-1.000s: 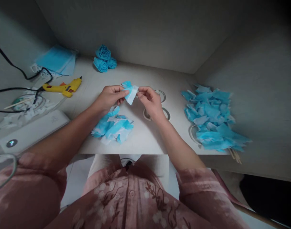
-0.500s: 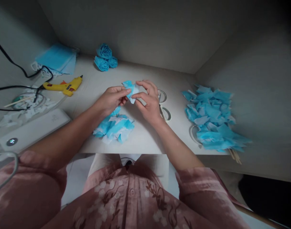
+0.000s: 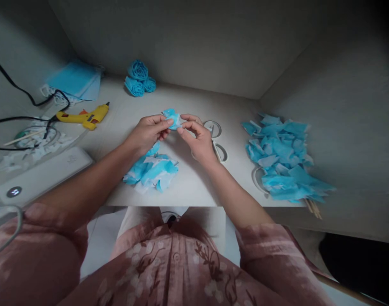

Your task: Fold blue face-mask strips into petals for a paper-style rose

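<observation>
A small piece of blue-and-white mask fabric [image 3: 171, 119] is pinched between the thumb and fingers of my left hand [image 3: 149, 131] above the table. My right hand [image 3: 199, 138] is curled at the fabric's right edge, thumb and fingertips closed on it. The fabric looks folded or bunched; its inner side is hidden by the fingers. Below my left wrist lies a loose heap of cut blue and white fabric pieces [image 3: 154, 170]. Scissors with pale handles [image 3: 221, 152] rest on the table just right of my right hand, partly covered by it.
Rolled blue fabric roses [image 3: 137, 78] stand at the back. Leftward are a stack of blue masks [image 3: 73, 80], a yellow glue gun [image 3: 91, 118] with black cable, white scraps [image 3: 43, 146] and a white power bank [image 3: 48, 175]. A blue fabric pile [image 3: 279, 148] with wooden sticks [image 3: 314, 208] lies right.
My right fingers have drawn closer together, and the fabric's white right part, spread out before, is now more folded in. My left hand keeps its pinch.
</observation>
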`<state>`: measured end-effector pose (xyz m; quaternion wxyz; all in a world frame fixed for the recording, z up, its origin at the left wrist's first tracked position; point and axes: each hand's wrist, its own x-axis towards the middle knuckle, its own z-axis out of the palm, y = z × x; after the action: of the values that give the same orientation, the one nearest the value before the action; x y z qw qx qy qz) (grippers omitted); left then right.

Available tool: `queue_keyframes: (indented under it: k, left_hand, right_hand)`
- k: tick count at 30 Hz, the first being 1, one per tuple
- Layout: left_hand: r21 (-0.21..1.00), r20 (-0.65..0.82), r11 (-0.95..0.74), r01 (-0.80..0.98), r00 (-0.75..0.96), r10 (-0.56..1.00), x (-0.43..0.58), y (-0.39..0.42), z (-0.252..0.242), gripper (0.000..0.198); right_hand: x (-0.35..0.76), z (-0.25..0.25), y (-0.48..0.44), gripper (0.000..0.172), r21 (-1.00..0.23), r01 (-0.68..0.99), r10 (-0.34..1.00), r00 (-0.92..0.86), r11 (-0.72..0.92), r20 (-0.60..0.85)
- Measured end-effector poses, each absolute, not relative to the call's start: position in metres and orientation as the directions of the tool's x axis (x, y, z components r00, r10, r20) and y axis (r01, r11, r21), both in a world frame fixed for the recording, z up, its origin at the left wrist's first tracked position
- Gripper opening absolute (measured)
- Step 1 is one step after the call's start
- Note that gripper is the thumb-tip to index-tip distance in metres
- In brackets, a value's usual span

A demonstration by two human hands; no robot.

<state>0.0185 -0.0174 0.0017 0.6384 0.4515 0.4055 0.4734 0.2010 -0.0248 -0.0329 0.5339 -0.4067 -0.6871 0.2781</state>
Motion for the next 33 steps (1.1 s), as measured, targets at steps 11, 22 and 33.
queue_keyframes:
  k: [11, 22, 33]
  left_hand:
    - [0.972, -0.052, 0.105, -0.212, 0.242, 0.969, 0.017, -0.016, -0.002, 0.026]
    - [0.999, 0.033, -0.026, -0.031, 0.252, 0.967, 0.015, -0.018, 0.004, 0.021]
    - [0.999, 0.016, -0.024, 0.024, 0.290, 0.957, 0.014, -0.016, 0.002, 0.022]
  right_hand:
    - [0.193, -0.032, -0.027, 0.043, -0.975, -0.053, 0.973, -0.063, 0.217, 0.221]
    - [0.196, -0.030, -0.027, 0.040, -0.980, -0.052, 0.972, -0.121, 0.194, 0.199]
    - [0.196, -0.024, -0.029, 0.035, -0.981, -0.072, 0.969, -0.155, 0.181, 0.190]
